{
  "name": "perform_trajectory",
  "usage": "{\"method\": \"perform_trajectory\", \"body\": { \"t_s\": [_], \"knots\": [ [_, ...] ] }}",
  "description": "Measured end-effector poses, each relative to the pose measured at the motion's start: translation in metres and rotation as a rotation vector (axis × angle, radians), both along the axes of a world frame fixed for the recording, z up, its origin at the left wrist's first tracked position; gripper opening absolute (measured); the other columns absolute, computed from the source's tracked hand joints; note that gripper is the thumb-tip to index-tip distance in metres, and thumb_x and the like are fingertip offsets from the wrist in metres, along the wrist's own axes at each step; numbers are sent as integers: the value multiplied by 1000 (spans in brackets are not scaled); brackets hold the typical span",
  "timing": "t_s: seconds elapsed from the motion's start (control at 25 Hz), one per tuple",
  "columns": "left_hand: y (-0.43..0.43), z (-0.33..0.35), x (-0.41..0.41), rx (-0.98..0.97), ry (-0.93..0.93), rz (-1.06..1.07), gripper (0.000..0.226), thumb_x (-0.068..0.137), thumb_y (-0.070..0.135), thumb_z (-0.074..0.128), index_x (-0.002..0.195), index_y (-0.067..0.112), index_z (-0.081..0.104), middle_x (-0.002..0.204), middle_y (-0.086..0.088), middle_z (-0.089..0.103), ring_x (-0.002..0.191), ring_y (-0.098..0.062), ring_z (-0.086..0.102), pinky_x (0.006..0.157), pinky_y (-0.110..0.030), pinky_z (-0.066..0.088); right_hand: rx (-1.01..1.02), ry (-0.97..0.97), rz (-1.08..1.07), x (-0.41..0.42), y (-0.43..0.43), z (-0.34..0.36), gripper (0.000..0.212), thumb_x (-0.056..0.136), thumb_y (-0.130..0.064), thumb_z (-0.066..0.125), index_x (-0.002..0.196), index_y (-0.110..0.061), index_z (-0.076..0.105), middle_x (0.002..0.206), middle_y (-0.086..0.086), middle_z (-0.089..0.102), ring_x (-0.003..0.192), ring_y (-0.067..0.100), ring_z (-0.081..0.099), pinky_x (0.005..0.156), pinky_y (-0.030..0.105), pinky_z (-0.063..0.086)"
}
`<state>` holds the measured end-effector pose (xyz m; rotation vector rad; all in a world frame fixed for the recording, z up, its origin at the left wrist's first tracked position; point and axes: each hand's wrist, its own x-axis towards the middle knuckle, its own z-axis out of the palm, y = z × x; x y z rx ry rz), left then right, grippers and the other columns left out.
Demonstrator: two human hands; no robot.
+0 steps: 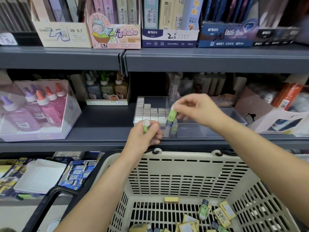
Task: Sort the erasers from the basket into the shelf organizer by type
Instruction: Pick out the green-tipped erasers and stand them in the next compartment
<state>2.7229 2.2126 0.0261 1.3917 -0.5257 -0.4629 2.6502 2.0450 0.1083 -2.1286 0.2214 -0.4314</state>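
Note:
My right hand [197, 108] pinches a green eraser [171, 116] upright over the clear shelf organizer [209, 129], just above a few green erasers [173, 130] standing in its middle compartment. My left hand [143, 133] grips another green eraser with a white end [145, 125] at the organizer's front left corner. The organizer's left compartment holds rows of white erasers [150, 113]; its right compartment looks bare. Below, the beige basket [184, 174] holds several yellow erasers [222, 215] and a few green ones [204, 209] on its floor.
The grey shelf edge [100, 143] runs in front of the organizer. A box of glue bottles [35, 108] stands at the left, more boxes at the right [275, 113]. Pencil-lead boxes [115, 36] fill the shelf above. The basket's black handle [50, 198] hangs at the lower left.

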Motion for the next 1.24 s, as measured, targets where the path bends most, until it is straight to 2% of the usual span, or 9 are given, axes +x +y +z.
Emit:
{"method": "perform_trajectory", "body": {
  "t_s": [0.12,0.2,0.32,0.48,0.64,0.84,1.0,1.12,1.24],
  "knots": [
    [-1,-1,2,74,-52,16,31,89,41,51,96,11,55,57,12,53,58,-8,47,59,-25,43,-30,-55,-188,12,-32,3,18,81,-13,67,68,-25,63,72,6,70,70,19,68,72,36,57],
    [-3,1,4,39,49,31,27,78,39,48,90,15,49,59,10,53,60,-12,44,57,-27,37,-59,-17,-245,22,-45,-1,22,80,-12,68,65,-26,61,74,6,69,75,27,66,85,44,54],
    [-4,2,4,-8,123,56,4,80,19,43,83,16,43,64,6,58,64,-16,48,56,-28,38,-106,56,-223,34,-48,-15,22,80,-14,69,65,-27,61,58,-11,63,64,9,65,84,42,55],
    [-2,-1,0,-12,45,52,7,93,10,52,89,16,53,84,-1,65,78,-10,62,65,-24,51,-93,129,-157,44,-41,-29,22,86,-9,63,71,-25,57,69,-4,64,72,20,67,84,42,55],
    [-2,0,-1,10,-31,35,5,89,11,60,89,16,59,86,-2,61,78,-8,59,68,-19,52,-177,208,-133,48,-35,-38,18,88,-14,61,74,-24,57,80,1,64,71,15,63,67,19,51],
    [-1,3,-1,32,-19,50,12,83,12,68,93,19,66,88,0,67,78,-6,62,68,-17,51,-284,287,-93,44,-33,-43,16,93,-18,52,101,-16,65,100,6,68,95,25,64,91,40,51],
    [-2,3,-1,27,5,47,18,83,5,66,94,19,65,89,-2,66,79,-7,62,66,-16,51,-402,215,-128,30,-25,-30,19,93,-20,51,108,-18,64,96,-3,65,88,10,57,76,17,39],
    [-1,5,-2,39,-25,42,20,83,1,65,95,18,64,89,-1,66,75,-3,61,67,-15,52,-281,79,-94,10,-4,-17,14,90,-26,57,96,-21,69,83,-8,67,80,10,62,76,23,46],
    [-1,5,-5,68,-84,20,20,83,3,67,95,19,66,91,-2,67,75,-3,61,71,-17,53,-224,140,98,-5,21,-14,14,85,-26,64,98,-20,68,84,-2,68,82,17,66,84,34,52]
  ]
}}
